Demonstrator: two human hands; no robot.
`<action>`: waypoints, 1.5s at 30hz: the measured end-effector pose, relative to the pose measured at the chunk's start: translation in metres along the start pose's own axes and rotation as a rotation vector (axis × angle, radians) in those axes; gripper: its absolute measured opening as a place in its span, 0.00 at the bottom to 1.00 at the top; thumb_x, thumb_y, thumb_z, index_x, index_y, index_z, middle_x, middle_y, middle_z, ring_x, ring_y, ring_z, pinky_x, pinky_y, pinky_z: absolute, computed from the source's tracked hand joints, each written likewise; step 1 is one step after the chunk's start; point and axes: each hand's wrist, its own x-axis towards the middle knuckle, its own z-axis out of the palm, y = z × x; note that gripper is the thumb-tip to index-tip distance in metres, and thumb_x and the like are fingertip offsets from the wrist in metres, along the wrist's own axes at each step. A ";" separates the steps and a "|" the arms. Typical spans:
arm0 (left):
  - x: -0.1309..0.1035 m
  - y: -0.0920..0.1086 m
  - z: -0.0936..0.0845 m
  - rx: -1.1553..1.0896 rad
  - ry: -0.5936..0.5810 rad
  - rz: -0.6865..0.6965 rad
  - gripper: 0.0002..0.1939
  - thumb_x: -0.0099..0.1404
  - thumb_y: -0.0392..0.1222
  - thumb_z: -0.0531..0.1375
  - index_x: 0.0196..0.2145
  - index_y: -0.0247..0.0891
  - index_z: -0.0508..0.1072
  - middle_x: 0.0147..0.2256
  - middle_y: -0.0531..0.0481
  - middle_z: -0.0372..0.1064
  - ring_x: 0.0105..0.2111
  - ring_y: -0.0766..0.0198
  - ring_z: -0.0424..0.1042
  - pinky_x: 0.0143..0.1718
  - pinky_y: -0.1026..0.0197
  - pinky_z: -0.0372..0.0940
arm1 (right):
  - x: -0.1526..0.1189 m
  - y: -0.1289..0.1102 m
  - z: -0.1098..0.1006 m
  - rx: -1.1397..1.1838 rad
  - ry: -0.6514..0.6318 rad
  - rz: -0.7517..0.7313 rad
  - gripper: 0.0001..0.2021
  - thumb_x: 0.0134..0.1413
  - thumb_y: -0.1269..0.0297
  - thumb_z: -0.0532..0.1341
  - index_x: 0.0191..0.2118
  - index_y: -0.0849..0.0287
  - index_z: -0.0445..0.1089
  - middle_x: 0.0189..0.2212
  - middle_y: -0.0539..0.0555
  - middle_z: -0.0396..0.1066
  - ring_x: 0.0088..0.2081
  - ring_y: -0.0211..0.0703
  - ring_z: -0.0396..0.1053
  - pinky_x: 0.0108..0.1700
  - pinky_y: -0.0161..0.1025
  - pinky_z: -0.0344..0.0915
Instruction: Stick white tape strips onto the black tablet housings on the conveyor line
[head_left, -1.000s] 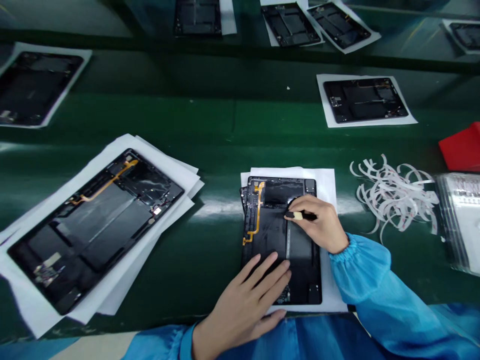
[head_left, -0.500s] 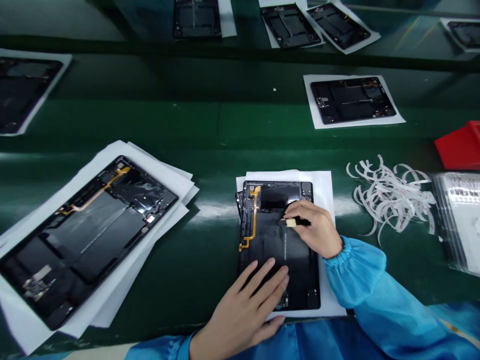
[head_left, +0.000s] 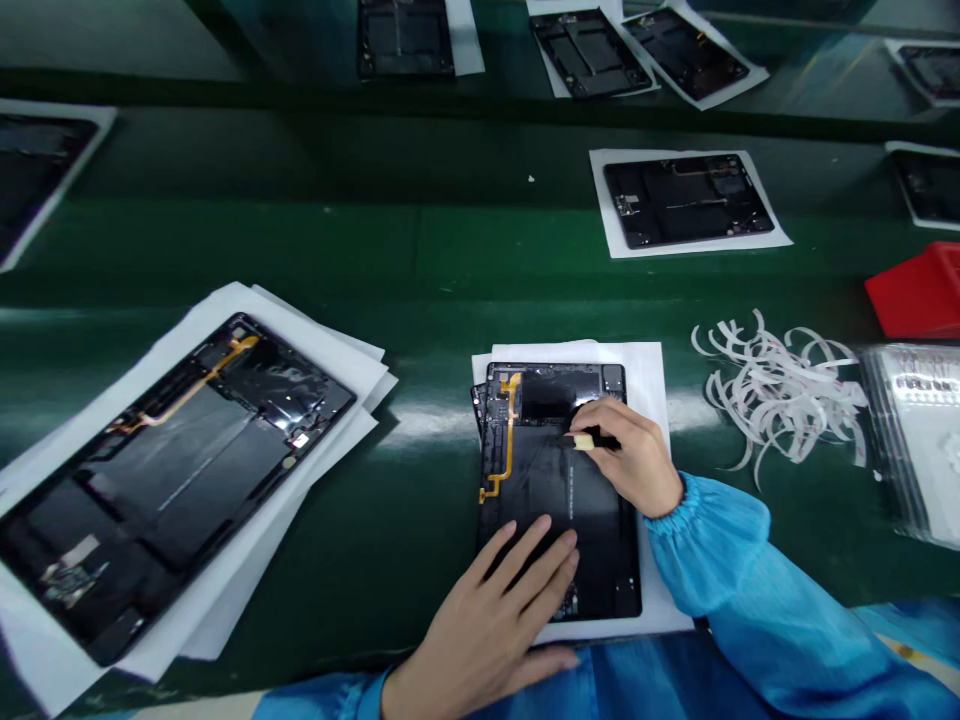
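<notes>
A black tablet housing with an orange flex cable lies on white paper in front of me. My left hand rests with fingers spread on its lower left part. My right hand pinches a slim black tool with a cream-coloured band. The tool's dark end is over the upper middle of the housing; I cannot tell whether it touches. Another housing edge shows from beneath at the left.
On the left, a larger-looking open tablet housing lies on stacked white sheets. Curled white strips, a red bin and stacked clear trays are at right. More housings lie beyond, including one on paper.
The housings across the middle of the green surface have shifted left, and another has appeared at the right edge. Those at the top have shifted slightly right. My hands have barely moved.
</notes>
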 end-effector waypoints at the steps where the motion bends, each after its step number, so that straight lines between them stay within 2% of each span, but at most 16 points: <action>1: 0.001 -0.002 -0.003 0.005 -0.009 0.014 0.37 0.65 0.70 0.49 0.55 0.38 0.72 0.61 0.48 0.63 0.64 0.49 0.52 0.67 0.49 0.33 | -0.001 0.001 0.000 -0.007 0.021 0.015 0.13 0.51 0.81 0.57 0.39 0.56 0.70 0.38 0.53 0.72 0.38 0.41 0.71 0.42 0.37 0.69; 5: 0.012 -0.011 -0.014 0.009 -0.032 0.016 0.47 0.60 0.76 0.42 0.54 0.34 0.72 0.62 0.46 0.61 0.64 0.44 0.47 0.66 0.46 0.30 | -0.003 0.003 0.002 0.098 0.157 0.143 0.07 0.55 0.72 0.63 0.39 0.56 0.68 0.35 0.50 0.70 0.23 0.32 0.59 0.26 0.34 0.61; 8: 0.027 -0.022 -0.019 0.007 -0.043 0.013 0.49 0.60 0.77 0.39 0.54 0.32 0.72 0.61 0.45 0.62 0.63 0.44 0.50 0.66 0.46 0.27 | -0.002 0.003 0.003 0.214 0.237 0.194 0.05 0.56 0.65 0.65 0.36 0.56 0.67 0.34 0.50 0.69 0.20 0.30 0.55 0.23 0.34 0.54; 11: 0.045 -0.035 -0.020 -0.005 -0.041 -0.022 0.46 0.61 0.76 0.42 0.52 0.31 0.72 0.61 0.45 0.62 0.63 0.43 0.51 0.66 0.46 0.28 | -0.002 0.003 0.004 0.239 0.254 0.184 0.05 0.56 0.64 0.65 0.34 0.57 0.68 0.31 0.48 0.69 0.19 0.30 0.55 0.22 0.34 0.53; 14: 0.056 -0.043 -0.016 -0.024 -0.015 -0.107 0.38 0.66 0.70 0.47 0.53 0.33 0.71 0.62 0.46 0.61 0.64 0.43 0.50 0.66 0.46 0.29 | -0.003 0.003 0.004 0.244 0.248 0.171 0.05 0.56 0.66 0.65 0.34 0.56 0.68 0.30 0.48 0.68 0.20 0.30 0.56 0.23 0.34 0.54; 19: 0.062 -0.040 -0.010 -0.078 0.054 -0.258 0.23 0.69 0.55 0.55 0.53 0.37 0.67 0.59 0.45 0.65 0.64 0.46 0.52 0.67 0.44 0.31 | -0.003 0.003 0.004 0.250 0.249 0.145 0.05 0.55 0.67 0.65 0.33 0.57 0.68 0.28 0.46 0.66 0.20 0.29 0.54 0.23 0.33 0.53; 21: 0.065 -0.039 -0.011 -0.113 0.099 -0.353 0.19 0.66 0.49 0.58 0.51 0.37 0.66 0.55 0.42 0.66 0.62 0.46 0.55 0.66 0.42 0.38 | -0.002 0.002 0.004 0.253 0.261 0.153 0.05 0.55 0.67 0.65 0.32 0.57 0.67 0.27 0.46 0.65 0.19 0.29 0.53 0.23 0.33 0.52; 24: 0.074 -0.040 -0.013 -0.174 0.183 -0.522 0.20 0.59 0.43 0.63 0.47 0.37 0.64 0.53 0.37 0.61 0.61 0.43 0.54 0.62 0.39 0.50 | -0.002 0.001 0.004 0.263 0.273 0.181 0.06 0.55 0.65 0.65 0.32 0.57 0.67 0.26 0.46 0.65 0.19 0.29 0.51 0.22 0.34 0.51; 26: 0.080 -0.042 -0.014 -0.207 0.211 -0.590 0.22 0.57 0.41 0.64 0.47 0.38 0.62 0.56 0.36 0.55 0.63 0.42 0.50 0.61 0.39 0.53 | -0.002 0.001 0.004 0.263 0.272 0.191 0.06 0.56 0.64 0.65 0.32 0.57 0.67 0.26 0.46 0.65 0.19 0.29 0.52 0.22 0.34 0.51; 30: 0.088 -0.047 -0.015 -0.262 0.193 -0.658 0.22 0.56 0.40 0.64 0.46 0.41 0.61 0.62 0.38 0.47 0.65 0.42 0.46 0.61 0.38 0.52 | -0.004 0.002 0.004 0.248 0.267 0.197 0.06 0.56 0.64 0.65 0.32 0.57 0.67 0.26 0.47 0.65 0.19 0.30 0.53 0.23 0.34 0.51; 35: 0.098 -0.051 -0.014 -0.300 0.220 -0.759 0.19 0.56 0.38 0.65 0.43 0.43 0.62 0.62 0.40 0.48 0.64 0.43 0.48 0.60 0.39 0.53 | -0.005 0.002 0.004 0.250 0.271 0.174 0.05 0.56 0.65 0.64 0.32 0.56 0.67 0.25 0.46 0.65 0.19 0.30 0.54 0.22 0.34 0.52; 40: 0.112 -0.058 -0.012 -0.323 0.295 -0.801 0.15 0.58 0.38 0.65 0.37 0.43 0.61 0.59 0.42 0.52 0.65 0.45 0.49 0.60 0.41 0.52 | -0.001 0.002 0.006 0.246 0.273 0.175 0.05 0.56 0.65 0.64 0.32 0.56 0.67 0.25 0.46 0.65 0.19 0.31 0.56 0.21 0.34 0.53; 43: 0.103 -0.061 -0.016 -0.399 0.340 -0.779 0.16 0.59 0.40 0.66 0.41 0.43 0.62 0.60 0.42 0.51 0.65 0.46 0.48 0.61 0.42 0.52 | -0.004 -0.001 0.000 0.171 0.319 0.126 0.06 0.56 0.64 0.64 0.32 0.56 0.66 0.25 0.47 0.66 0.20 0.33 0.58 0.22 0.33 0.55; 45: 0.082 -0.060 -0.020 -0.455 0.383 -0.802 0.15 0.62 0.43 0.63 0.43 0.43 0.63 0.60 0.42 0.51 0.64 0.48 0.52 0.60 0.44 0.54 | -0.013 -0.005 -0.012 0.023 0.344 0.083 0.05 0.57 0.63 0.64 0.33 0.55 0.67 0.24 0.47 0.67 0.21 0.35 0.61 0.24 0.33 0.59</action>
